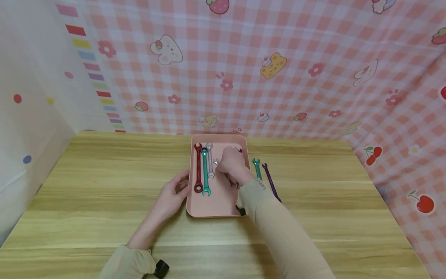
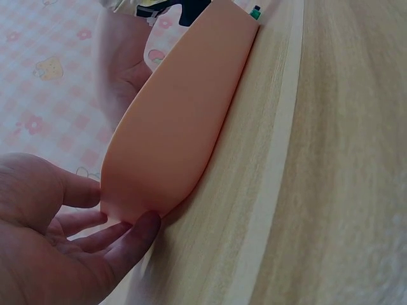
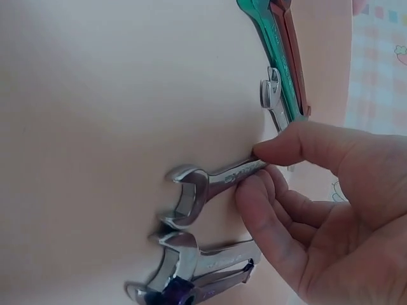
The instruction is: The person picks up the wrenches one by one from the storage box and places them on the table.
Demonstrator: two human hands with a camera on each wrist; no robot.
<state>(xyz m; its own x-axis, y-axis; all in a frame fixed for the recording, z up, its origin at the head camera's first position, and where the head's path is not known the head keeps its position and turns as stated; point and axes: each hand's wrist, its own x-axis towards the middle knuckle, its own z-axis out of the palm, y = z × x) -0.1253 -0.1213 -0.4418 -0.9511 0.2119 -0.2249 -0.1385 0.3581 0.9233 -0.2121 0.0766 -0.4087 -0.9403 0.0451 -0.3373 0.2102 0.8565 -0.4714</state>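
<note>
- My right hand (image 1: 232, 164) was inside the pink tray (image 1: 216, 209), thumb and fingers pinched on the shaft of a silver wrench (image 3: 236, 178); whether its free open-ended head touched the tray's floor, I could not tell.
- My left hand (image 1: 170, 199) lay loosely at the tray's left wall, fingertips touching it without clamping.
- I judged the silver wrench stiff and hard to damage, modest in weight, its polished surface likely slick. Mid-shaft seemed the best hold, for balance, with fingertips across the narrow sides to check any twist.
- The tray looked light and smooth, probably apt to slide; its side wall suited a steadying touch.
- Along the tray's left side lay a red wrench (image 1: 198, 166), a teal wrench (image 1: 205, 170) and a slim silver wrench (image 1: 210, 162).
- Toward the tray's right lay another silver wrench (image 3: 219, 258), close to a purple wrench (image 3: 175, 292).
- Outside, right of the tray, were a green wrench (image 1: 257, 167) and a dark purple one (image 1: 271, 180).
</note>
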